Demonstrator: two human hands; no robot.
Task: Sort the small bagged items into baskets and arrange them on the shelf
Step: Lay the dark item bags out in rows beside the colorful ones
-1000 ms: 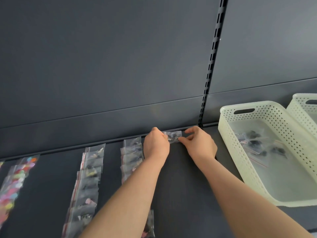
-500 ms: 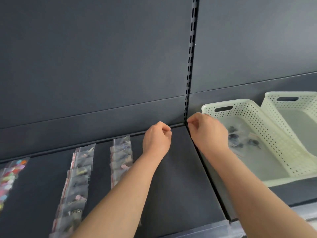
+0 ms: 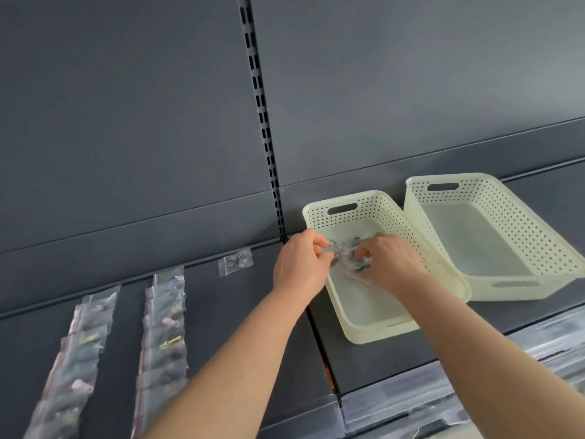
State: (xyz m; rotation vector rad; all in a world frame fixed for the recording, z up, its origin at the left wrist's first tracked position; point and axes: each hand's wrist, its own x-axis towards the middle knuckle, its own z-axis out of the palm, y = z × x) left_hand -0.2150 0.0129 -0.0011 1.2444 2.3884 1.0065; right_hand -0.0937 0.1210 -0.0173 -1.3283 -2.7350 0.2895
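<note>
Dark grey shelf [image 3: 221, 312], stockroom bay: two hands hold a small clear bag [image 3: 343, 252] over the nearer cream basket [image 3: 348, 198].
Left hand [image 3: 300, 264] and right hand [image 3: 391, 264] each pinch an end of the bag with curled fingers, forearms stretched up and forward. It is best released low and flat, inside the perforated walls. A second basket [image 3: 443, 178] sits just beside, and rows of bags [image 3: 164, 327] wait at left.

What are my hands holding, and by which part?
A small clear bag: left hand pinching its left end, right hand its right end, over the left basket.
</note>
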